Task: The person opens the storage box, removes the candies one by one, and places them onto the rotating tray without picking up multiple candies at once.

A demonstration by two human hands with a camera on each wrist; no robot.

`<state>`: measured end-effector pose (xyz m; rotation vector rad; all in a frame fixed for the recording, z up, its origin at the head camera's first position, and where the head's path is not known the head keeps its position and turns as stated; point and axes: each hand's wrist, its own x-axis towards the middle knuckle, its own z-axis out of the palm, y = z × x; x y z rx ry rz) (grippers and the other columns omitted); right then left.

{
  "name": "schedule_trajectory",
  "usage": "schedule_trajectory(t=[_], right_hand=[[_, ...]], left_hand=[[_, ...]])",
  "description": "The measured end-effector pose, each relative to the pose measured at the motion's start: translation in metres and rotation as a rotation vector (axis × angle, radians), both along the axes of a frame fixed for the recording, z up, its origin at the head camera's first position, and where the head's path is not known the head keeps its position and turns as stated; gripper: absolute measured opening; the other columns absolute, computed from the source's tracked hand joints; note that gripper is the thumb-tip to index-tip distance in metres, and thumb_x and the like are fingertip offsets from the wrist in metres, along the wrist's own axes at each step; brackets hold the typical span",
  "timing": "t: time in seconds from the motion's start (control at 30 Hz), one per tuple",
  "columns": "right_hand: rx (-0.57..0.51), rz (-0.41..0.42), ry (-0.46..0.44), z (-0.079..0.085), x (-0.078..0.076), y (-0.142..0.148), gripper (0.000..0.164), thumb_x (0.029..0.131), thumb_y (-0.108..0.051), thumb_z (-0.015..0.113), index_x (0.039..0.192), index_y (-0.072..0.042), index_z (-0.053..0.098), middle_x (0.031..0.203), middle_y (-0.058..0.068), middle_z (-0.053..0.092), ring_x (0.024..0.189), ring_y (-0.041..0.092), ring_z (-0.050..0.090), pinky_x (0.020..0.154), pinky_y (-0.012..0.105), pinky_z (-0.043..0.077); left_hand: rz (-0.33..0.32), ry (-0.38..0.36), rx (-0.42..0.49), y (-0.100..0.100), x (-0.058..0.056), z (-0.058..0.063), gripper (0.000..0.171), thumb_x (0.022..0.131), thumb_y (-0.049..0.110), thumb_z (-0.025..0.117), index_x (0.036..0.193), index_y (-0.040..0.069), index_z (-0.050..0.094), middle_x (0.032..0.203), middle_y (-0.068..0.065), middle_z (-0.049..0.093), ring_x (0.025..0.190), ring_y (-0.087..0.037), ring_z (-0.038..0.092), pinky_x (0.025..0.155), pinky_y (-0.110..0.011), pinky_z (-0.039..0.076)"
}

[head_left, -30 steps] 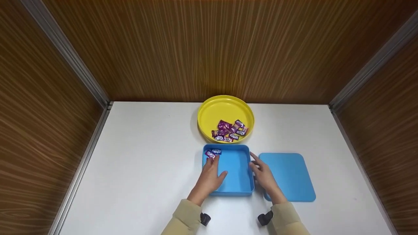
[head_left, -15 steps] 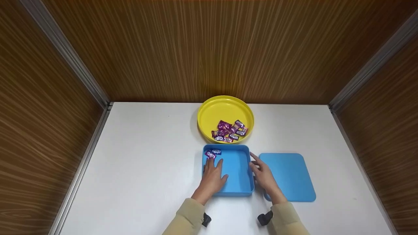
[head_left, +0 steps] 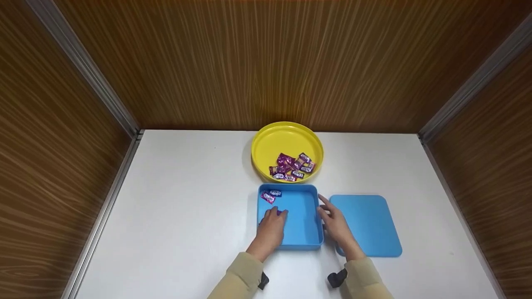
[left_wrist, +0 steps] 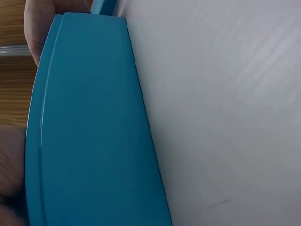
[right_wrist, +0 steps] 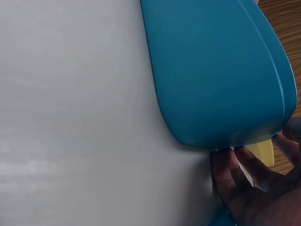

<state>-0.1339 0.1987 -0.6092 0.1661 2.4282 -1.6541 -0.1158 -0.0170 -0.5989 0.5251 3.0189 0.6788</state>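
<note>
In the head view my left hand (head_left: 271,230) reaches inside an open blue square box (head_left: 301,245). Its thumb and fingers pinch a small purple wrapped candy (head_left: 279,213), mostly hidden by the fingertips. Two wrapped candies, one of them pink (head_left: 268,197) and the other dark blue (head_left: 275,193), lie in the box's far left corner. My right hand (head_left: 337,224) rests against the outside of the box's right wall with extended fingers. The right wrist view shows those fingers (right_wrist: 251,165) touching the blue wall near a rounded corner.
Behind the box stands a round yellow tray (head_left: 270,141) with several purple wrapped candies (head_left: 286,160) in it. A flat blue lid (head_left: 370,224) lies at the right, partly under my right forearm. Wood-patterned panels (head_left: 266,62) enclose the white table (head_left: 187,199).
My left hand has drawn back from the far left corner toward the box's middle, and its spread fingers have closed on a candy. The right hand has stayed at the right wall.
</note>
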Motion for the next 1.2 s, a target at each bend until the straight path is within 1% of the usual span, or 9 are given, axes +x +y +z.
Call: schedule_trajectory(t=[0.13,0.27,0.37,0.47,0.57,0.73,0.9,1.03,1.2], right_hand=[[-0.009,0.0,0.018,0.0,-0.001,-0.001,0.05,0.104,-0.022,0.049,0.153,-0.016,0.037,0.133,0.024,0.053,0.12,0.045,0.053,0.088,0.056,0.051],[-0.006,-0.002,0.012,0.0,0.0,-0.001,0.05,0.104,-0.022,0.049,0.153,-0.016,0.037,0.134,0.024,0.052,0.121,0.046,0.052,0.089,0.057,0.05],[-0.002,-0.001,0.007,0.0,0.0,-0.002,0.051,0.104,-0.023,0.049,0.153,-0.017,0.037,0.137,0.025,0.05,0.122,0.046,0.051,0.09,0.057,0.049],[0.011,-0.007,0.0,0.0,0.0,-0.002,0.051,0.104,-0.024,0.049,0.153,-0.017,0.037,0.138,0.025,0.049,0.123,0.046,0.05,0.09,0.057,0.049],[0.021,-0.012,-0.004,0.0,0.0,-0.002,0.051,0.104,-0.023,0.049,0.153,-0.017,0.037,0.138,0.025,0.049,0.124,0.047,0.05,0.089,0.057,0.05],[0.012,-0.016,-0.015,0.0,0.0,-0.001,0.051,0.104,-0.025,0.049,0.153,-0.02,0.037,0.14,0.024,0.048,0.124,0.046,0.049,0.09,0.056,0.05],[0.009,-0.007,-0.005,0.0,0.001,0.0,0.051,0.104,-0.026,0.049,0.153,-0.018,0.037,0.14,0.024,0.048,0.125,0.046,0.049,0.091,0.056,0.049],[0.0,-0.007,0.009,0.0,0.001,0.0,0.05,0.104,-0.024,0.05,0.153,-0.017,0.038,0.138,0.024,0.049,0.124,0.045,0.05,0.09,0.056,0.049],[-0.008,-0.008,0.007,0.0,0.0,-0.002,0.05,0.104,-0.022,0.049,0.153,-0.017,0.037,0.136,0.023,0.051,0.122,0.045,0.052,0.089,0.056,0.051]], left_hand=[[-0.036,0.06,-0.055,-0.001,0.0,0.0,0.03,0.081,-0.009,0.069,0.108,0.005,0.071,0.1,-0.013,0.062,0.094,-0.028,0.058,0.077,-0.037,0.054],[-0.05,0.108,-0.091,-0.002,-0.001,0.001,0.021,0.081,-0.007,0.068,0.095,0.007,0.074,0.089,-0.009,0.063,0.085,-0.024,0.058,0.073,-0.034,0.053],[-0.043,0.13,-0.073,-0.002,-0.002,0.0,0.021,0.082,-0.007,0.069,0.096,0.006,0.076,0.091,-0.009,0.065,0.085,-0.024,0.059,0.073,-0.034,0.054],[-0.033,0.126,-0.031,-0.001,-0.002,0.0,0.023,0.082,-0.006,0.069,0.101,0.005,0.075,0.097,-0.01,0.065,0.089,-0.024,0.06,0.077,-0.035,0.054],[-0.016,0.113,0.047,-0.003,-0.002,0.001,0.023,0.083,-0.004,0.069,0.104,0.004,0.074,0.101,-0.011,0.065,0.094,-0.025,0.06,0.082,-0.035,0.054],[0.011,0.099,0.252,-0.008,-0.003,0.004,0.023,0.08,-0.001,0.072,0.103,0.003,0.072,0.102,-0.01,0.062,0.094,-0.024,0.061,0.084,-0.034,0.053],[0.046,0.007,0.444,-0.014,-0.005,0.012,0.027,0.082,0.0,0.072,0.109,0.002,0.07,0.102,-0.007,0.063,0.09,-0.017,0.061,0.08,-0.029,0.054],[0.065,-0.048,0.528,-0.021,-0.008,0.019,0.029,0.083,0.0,0.072,0.111,0.004,0.071,0.103,-0.006,0.064,0.094,-0.017,0.06,0.085,-0.032,0.054],[0.051,-0.123,0.65,-0.032,-0.012,0.026,0.033,0.081,-0.004,0.069,0.113,0.005,0.07,0.107,-0.007,0.066,0.096,-0.019,0.061,0.085,-0.034,0.053]])
